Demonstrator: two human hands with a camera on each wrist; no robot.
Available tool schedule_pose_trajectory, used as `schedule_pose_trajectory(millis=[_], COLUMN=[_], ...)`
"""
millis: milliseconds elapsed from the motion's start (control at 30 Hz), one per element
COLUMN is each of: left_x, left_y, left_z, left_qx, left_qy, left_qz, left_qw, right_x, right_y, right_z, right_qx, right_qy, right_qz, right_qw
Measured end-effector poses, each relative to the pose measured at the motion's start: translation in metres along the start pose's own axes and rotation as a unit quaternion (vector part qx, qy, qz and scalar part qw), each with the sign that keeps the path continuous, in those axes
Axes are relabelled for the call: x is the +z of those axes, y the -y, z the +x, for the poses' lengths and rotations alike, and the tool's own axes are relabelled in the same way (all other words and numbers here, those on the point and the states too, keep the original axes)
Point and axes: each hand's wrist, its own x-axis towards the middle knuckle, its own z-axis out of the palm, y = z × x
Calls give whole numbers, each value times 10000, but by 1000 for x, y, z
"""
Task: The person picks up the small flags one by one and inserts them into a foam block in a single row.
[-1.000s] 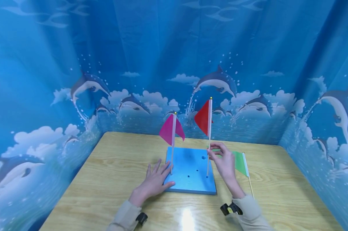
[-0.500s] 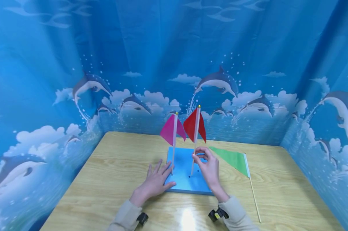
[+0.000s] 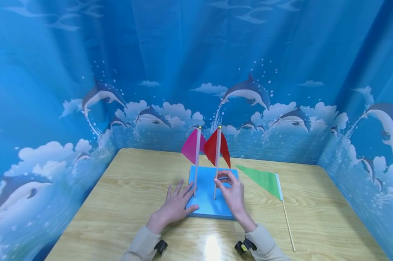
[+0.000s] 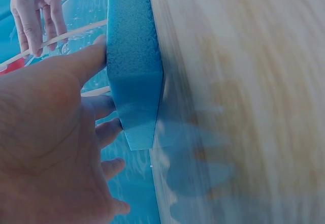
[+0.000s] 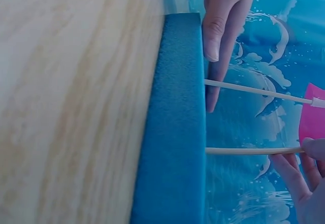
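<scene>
A blue foam block (image 3: 204, 208) lies on the wooden table. Near its left side a pink flag (image 3: 190, 146) stands upright, its thin stick in a hole. My left hand (image 3: 173, 204) rests with fingers spread over the block's left edge, close to that stick. To the right of the pink flag rises a red flag (image 3: 212, 148); my right hand (image 3: 231, 191) pinches its stick between thumb and fingers. The lower end of the red flag's stick (image 5: 249, 151) meets the block's top in the right wrist view.
A green flag (image 3: 263, 180) lies on the table (image 3: 134, 181) to the right of the block, its stick pointing toward the front. A blue curtain (image 3: 170, 72) printed with dolphins surrounds the table at the back and sides.
My right hand has carried the red flag left from the block's right side, then lowered it toward the middle. The left hand has stayed on the block.
</scene>
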Motion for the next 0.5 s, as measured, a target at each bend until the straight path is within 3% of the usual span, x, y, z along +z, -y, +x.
schedule_pose_trajectory(millis=[500], left_x=[-1], left_y=[-2], left_z=[-1], left_qx=[-21], left_qy=[-18], left_qz=[24], left_qw=[10000], right_x=[1], right_y=[-9], right_z=[-5], right_qx=[78], right_qy=[197], right_qz=[-117], right_qw=[9997])
